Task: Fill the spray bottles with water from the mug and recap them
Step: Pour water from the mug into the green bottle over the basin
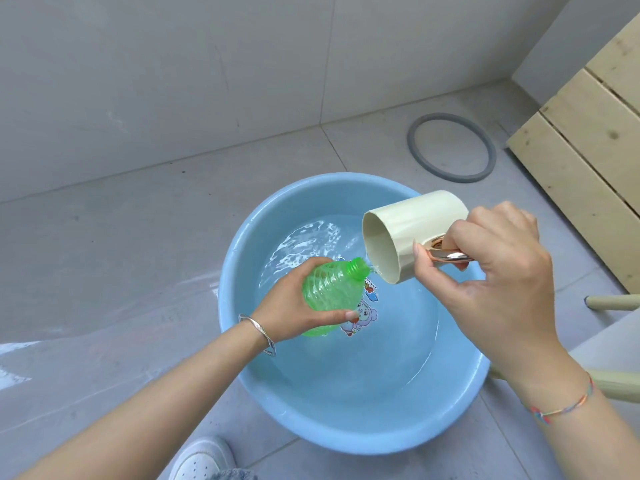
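**Green bottle getting topped up over the blue basin**

The person is crouched over a blue plastic basin [346, 441] sitting on a grey tiled floor. The basin has water [311, 244] in it, rippled toward the far side, and a cartoon sticker [363, 317] shows on its bottom.

The left hand [291, 306] is wrapped round the body of the green spray bottle [329, 292], with the thumb across the lower part. The bottle is held above the water, uncapped, and tilted so its threaded neck [358, 266] points up and right. That wrist has a silver bangle [259, 332] on it.

The right hand [495, 271] grips the cream mug [412, 233] by its shiny copper-coloured handle [446, 256], fingers curled round it. The mug is tipped almost onto its side with its mouth facing left, and its lower lip is just beside the bottle neck. What looks like a thin dribble of water shows right there. A multicoloured thread bracelet [568, 407] is on that wrist.

Other stuff around:
- a grey rubber ring [412, 143] lies on the tiles beyond the basin
- pale wooden slats [588, 150] stand at the right
- a white shoe [201, 459] pokes in at the bottom edge
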Tool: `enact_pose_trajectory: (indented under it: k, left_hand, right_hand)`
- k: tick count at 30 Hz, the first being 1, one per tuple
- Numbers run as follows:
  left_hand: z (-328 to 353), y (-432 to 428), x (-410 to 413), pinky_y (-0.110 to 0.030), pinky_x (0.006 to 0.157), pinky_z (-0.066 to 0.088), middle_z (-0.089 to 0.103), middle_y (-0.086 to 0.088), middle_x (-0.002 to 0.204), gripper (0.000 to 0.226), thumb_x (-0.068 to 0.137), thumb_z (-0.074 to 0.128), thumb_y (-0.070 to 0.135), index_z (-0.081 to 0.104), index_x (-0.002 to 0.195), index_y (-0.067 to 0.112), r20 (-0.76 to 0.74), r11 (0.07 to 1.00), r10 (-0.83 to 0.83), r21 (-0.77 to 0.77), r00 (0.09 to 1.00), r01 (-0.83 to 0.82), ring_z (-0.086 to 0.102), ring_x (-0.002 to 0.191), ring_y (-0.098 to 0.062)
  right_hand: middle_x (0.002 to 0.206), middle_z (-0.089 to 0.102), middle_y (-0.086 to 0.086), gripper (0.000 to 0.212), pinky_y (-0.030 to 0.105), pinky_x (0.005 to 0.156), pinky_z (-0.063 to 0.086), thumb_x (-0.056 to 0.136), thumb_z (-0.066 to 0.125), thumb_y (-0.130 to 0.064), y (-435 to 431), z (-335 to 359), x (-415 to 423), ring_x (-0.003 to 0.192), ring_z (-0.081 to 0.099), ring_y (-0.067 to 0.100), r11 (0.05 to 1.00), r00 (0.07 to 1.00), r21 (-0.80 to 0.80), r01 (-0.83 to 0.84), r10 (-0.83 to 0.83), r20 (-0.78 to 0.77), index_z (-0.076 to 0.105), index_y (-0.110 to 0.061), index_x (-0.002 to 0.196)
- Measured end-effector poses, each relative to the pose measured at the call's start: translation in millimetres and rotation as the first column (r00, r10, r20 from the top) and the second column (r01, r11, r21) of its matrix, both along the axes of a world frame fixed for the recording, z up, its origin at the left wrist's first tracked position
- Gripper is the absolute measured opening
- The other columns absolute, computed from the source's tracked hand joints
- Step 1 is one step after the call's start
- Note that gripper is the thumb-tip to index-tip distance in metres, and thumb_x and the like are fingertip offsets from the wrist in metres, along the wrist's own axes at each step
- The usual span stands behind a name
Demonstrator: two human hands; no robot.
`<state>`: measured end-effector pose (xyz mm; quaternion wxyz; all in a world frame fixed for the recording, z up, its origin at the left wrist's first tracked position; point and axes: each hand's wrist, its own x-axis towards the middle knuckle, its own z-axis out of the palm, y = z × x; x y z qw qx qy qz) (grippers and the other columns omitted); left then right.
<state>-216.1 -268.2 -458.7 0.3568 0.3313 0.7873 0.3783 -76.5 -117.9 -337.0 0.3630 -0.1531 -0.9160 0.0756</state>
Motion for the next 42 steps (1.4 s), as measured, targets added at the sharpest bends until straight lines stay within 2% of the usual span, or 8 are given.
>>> enact_pose_trajectory:
  k: [11, 15, 19, 26, 30, 33, 37, 42]
  left_hand:
    - [0.3, 0.3, 2.0, 0.004, 0.084, 0.030, 0.053, 0.030, 0.115, 0.071, 0.060, 0.086, 0.049, 0.045, 0.118, 0.046, 0.014, 1.000, 0.010, 0.025, 1.000, -0.011, 0.049, 0.108, 0.006]
    - [-3.7, -1.9, 1.2, -0.009, 0.095, 0.035, 0.054, 0.024, 0.122, 0.075, 0.057, 0.083, 0.056, 0.047, 0.122, 0.042, 0.038, 0.998, 0.038, 0.044, 0.999, -0.039, 0.049, 0.115, 0.003]
    - [-3.5, -2.8, 0.2, -0.013, 0.094, 0.038, 0.058, 0.022, 0.119, 0.072, 0.060, 0.084, 0.051, 0.050, 0.123, 0.039, 0.064, 0.995, 0.071, 0.063, 0.995, -0.075, 0.053, 0.112, 0.005]
    - [1.6, -1.3, 0.2, 0.004, 0.081, 0.032, 0.053, 0.035, 0.108, 0.058, 0.063, 0.085, 0.042, 0.044, 0.104, 0.053, 0.076, 0.989, 0.122, 0.079, 0.990, -0.128, 0.045, 0.097, 0.030]
    - [-0.5, -2.1, 0.6, 0.001, 0.084, 0.034, 0.055, 0.031, 0.110, 0.058, 0.061, 0.083, 0.046, 0.046, 0.106, 0.050, 0.079, 0.987, 0.128, 0.085, 0.989, -0.134, 0.047, 0.100, 0.026]
    - [-2.2, -2.8, 1.1, -0.003, 0.086, 0.035, 0.057, 0.028, 0.112, 0.064, 0.060, 0.082, 0.049, 0.049, 0.114, 0.044, 0.083, 0.988, 0.130, 0.076, 0.988, -0.137, 0.049, 0.102, 0.022]
    - [-1.6, -3.7, 0.7, 0.004, 0.080, 0.032, 0.053, 0.033, 0.108, 0.058, 0.064, 0.085, 0.039, 0.046, 0.105, 0.049, 0.067, 0.989, 0.127, 0.072, 0.990, -0.132, 0.045, 0.095, 0.030]
    - [1.1, -2.6, 1.3, 0.003, 0.081, 0.034, 0.055, 0.031, 0.109, 0.059, 0.058, 0.081, 0.048, 0.046, 0.105, 0.050, 0.088, 0.987, 0.132, 0.082, 0.987, -0.139, 0.047, 0.098, 0.027]
  right_hand:
    - [0.057, 0.038, 0.003, 0.034, 0.025, 0.075, 0.022, 0.081, 0.067, -0.012, -5.8, -4.5, -1.5, 0.067, 0.029, 0.019, 0.989, 0.997, 0.123, -0.080, 0.080, 0.003, 0.046, -0.007, 0.056]
    - [0.057, 0.038, -0.006, 0.035, 0.026, 0.064, 0.027, 0.081, 0.066, -0.020, 10.5, -15.4, 3.9, 0.064, 0.032, 0.016, 0.977, 0.993, -0.188, 0.096, -0.107, -0.048, 0.042, -0.012, 0.057]
    - [0.055, 0.046, -0.005, 0.033, 0.027, 0.060, 0.032, 0.077, 0.065, -0.025, 32.1, -46.9, 10.5, 0.062, 0.042, 0.017, 0.823, 0.973, -0.529, 0.209, -0.230, 0.027, 0.042, -0.014, 0.056]
    - [0.053, 0.038, -0.002, 0.047, 0.035, 0.061, 0.030, 0.073, 0.075, -0.010, 38.1, -109.8, 19.5, 0.060, 0.041, 0.025, 0.873, 0.936, -0.414, 0.259, -0.121, 0.331, 0.033, -0.021, 0.054]
    - [0.053, 0.032, -0.012, 0.060, 0.037, 0.064, 0.028, 0.073, 0.076, -0.011, 35.8, -124.1, 20.4, 0.061, 0.040, 0.024, 0.883, 0.905, -0.393, 0.256, -0.076, 0.419, 0.023, -0.032, 0.056]
    - [0.051, 0.031, -0.012, 0.054, 0.035, 0.063, 0.023, 0.073, 0.077, -0.014, 35.6, -131.4, 21.1, 0.059, 0.040, 0.022, 0.897, 0.872, -0.363, 0.252, -0.048, 0.487, 0.028, -0.027, 0.054]
    - [0.049, 0.029, -0.012, 0.061, 0.032, 0.063, 0.023, 0.074, 0.076, -0.016, 30.6, -136.0, 19.7, 0.057, 0.037, 0.022, 0.906, 0.839, -0.339, 0.254, -0.033, 0.543, 0.022, -0.030, 0.051]
    - [0.047, 0.025, -0.013, 0.063, 0.032, 0.064, 0.026, 0.077, 0.074, -0.015, 27.1, -133.3, 20.1, 0.056, 0.035, 0.023, 0.895, 0.838, -0.359, 0.265, -0.029, 0.545, 0.019, -0.029, 0.049]
